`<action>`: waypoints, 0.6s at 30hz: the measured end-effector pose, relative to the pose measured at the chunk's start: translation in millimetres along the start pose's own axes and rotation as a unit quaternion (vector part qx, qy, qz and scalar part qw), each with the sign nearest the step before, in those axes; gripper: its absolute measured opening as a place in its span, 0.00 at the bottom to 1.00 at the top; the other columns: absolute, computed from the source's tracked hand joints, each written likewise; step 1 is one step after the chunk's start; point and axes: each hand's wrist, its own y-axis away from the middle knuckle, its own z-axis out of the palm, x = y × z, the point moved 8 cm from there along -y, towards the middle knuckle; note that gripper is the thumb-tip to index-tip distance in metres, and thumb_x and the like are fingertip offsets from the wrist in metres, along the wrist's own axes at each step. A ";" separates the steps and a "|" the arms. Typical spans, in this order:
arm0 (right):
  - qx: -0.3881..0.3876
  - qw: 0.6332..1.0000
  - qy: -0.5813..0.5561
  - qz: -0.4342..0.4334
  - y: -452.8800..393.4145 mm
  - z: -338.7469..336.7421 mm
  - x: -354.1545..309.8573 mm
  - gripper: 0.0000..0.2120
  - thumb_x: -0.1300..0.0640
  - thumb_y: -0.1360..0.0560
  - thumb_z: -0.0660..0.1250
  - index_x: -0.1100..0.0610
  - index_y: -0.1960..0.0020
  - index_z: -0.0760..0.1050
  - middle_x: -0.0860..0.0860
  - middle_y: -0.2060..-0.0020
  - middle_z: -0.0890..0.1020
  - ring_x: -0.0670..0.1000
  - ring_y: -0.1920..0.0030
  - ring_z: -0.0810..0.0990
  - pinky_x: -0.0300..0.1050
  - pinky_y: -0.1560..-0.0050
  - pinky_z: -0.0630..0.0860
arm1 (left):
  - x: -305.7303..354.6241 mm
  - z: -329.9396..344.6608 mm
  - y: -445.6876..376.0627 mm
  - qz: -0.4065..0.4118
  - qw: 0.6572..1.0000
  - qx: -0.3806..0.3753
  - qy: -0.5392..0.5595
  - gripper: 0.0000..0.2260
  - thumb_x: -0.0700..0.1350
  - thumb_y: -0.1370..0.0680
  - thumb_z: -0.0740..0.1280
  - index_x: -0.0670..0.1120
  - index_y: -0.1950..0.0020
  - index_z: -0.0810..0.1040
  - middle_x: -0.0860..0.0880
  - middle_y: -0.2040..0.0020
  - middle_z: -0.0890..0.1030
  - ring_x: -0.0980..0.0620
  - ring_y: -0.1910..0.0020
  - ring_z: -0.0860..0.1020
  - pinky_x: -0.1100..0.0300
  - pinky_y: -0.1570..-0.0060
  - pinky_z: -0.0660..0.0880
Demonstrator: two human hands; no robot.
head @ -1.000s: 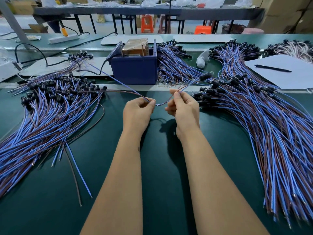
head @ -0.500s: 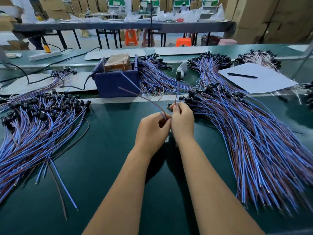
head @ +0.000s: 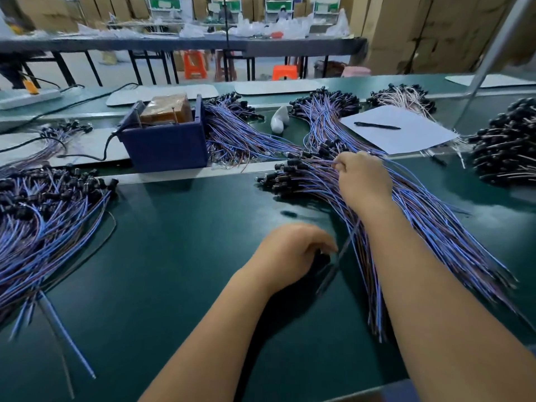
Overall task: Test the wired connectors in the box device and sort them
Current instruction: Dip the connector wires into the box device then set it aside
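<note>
My right hand (head: 364, 184) lies on the right pile of blue and brown wired connectors (head: 429, 216), and its fingertips pinch a wire near the black connector heads. My left hand (head: 293, 252) hovers low over the green mat with curled fingers. A blurred wire (head: 338, 256) runs past its fingertips; whether it holds that wire is unclear. The blue box device (head: 165, 146), with a brown block inside, stands at the back, left of centre. A second pile of wired connectors (head: 43, 219) lies on the left.
More connector bundles (head: 240, 132) lie behind the box, and a black heap (head: 507, 149) sits far right. A paper sheet with a pen (head: 406, 134), a white object (head: 280, 120), a power strip (head: 29, 97) and a slanted metal pole (head: 493, 53) are around.
Both hands held one wire together in front of the box. Now my right hand has reached out onto the right pile and my left hand has dropped back toward me.
</note>
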 end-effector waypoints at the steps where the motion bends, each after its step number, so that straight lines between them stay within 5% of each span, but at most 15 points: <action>1: -0.009 0.999 0.030 0.001 0.0 1.9 0.8 0.13 0.56 0.17 0.57 0.53 0.38 0.77 0.59 0.42 0.77 0.63 0.40 0.72 0.52 0.47 0.69 | -4.5 -1.8 0.4 -0.022 1.000 0.008 0.015 0.20 0.27 0.30 0.61 0.45 0.50 0.85 0.49 0.54 0.85 0.51 0.53 0.81 0.60 0.50 0.76; 4: 0.012 0.996 0.083 0.024 4.5 4.2 -4.7 0.15 0.52 0.20 0.62 0.54 0.35 0.73 0.59 0.39 0.74 0.62 0.37 0.69 0.54 0.38 0.65 | -23.3 -14.7 3.1 -0.091 0.992 0.070 0.059 0.20 0.26 0.31 0.60 0.45 0.53 0.85 0.53 0.56 0.84 0.57 0.55 0.79 0.63 0.51 0.75; 9: 0.097 0.995 -0.007 -0.037 26.5 8.5 -70.4 0.15 0.56 0.24 0.64 0.54 0.38 0.75 0.57 0.43 0.75 0.59 0.41 0.70 0.51 0.41 0.64 | -71.2 -69.1 24.3 -0.237 0.937 0.255 0.041 0.20 0.29 0.30 0.58 0.49 0.56 0.83 0.53 0.54 0.80 0.58 0.59 0.76 0.74 0.59 0.70; 12: 0.010 0.985 -0.160 -0.072 41.4 39.7 -120.4 0.12 0.57 0.23 0.63 0.55 0.40 0.76 0.57 0.44 0.76 0.58 0.43 0.73 0.50 0.45 0.67 | -102.3 -110.6 57.7 -0.322 0.888 0.324 -0.055 0.21 0.29 0.30 0.56 0.47 0.51 0.83 0.49 0.47 0.79 0.51 0.49 0.76 0.61 0.56 0.68; 15: -0.121 0.933 -0.336 -0.032 59.1 78.7 -160.1 0.09 0.58 0.22 0.61 0.57 0.46 0.77 0.55 0.49 0.80 0.56 0.50 0.76 0.45 0.52 0.70 | -120.8 -144.3 95.3 -0.398 0.828 0.379 -0.112 0.22 0.29 0.30 0.56 0.46 0.48 0.82 0.44 0.41 0.75 0.44 0.42 0.72 0.58 0.56 0.65; 18: -0.158 0.927 -0.339 -0.016 73.4 103.5 -180.0 0.08 0.58 0.23 0.59 0.56 0.52 0.77 0.51 0.56 0.80 0.54 0.56 0.75 0.44 0.60 0.67 | -134.2 -164.1 126.6 -0.491 0.771 0.375 -0.153 0.20 0.30 0.28 0.58 0.46 0.43 0.80 0.41 0.32 0.69 0.39 0.36 0.65 0.51 0.51 0.68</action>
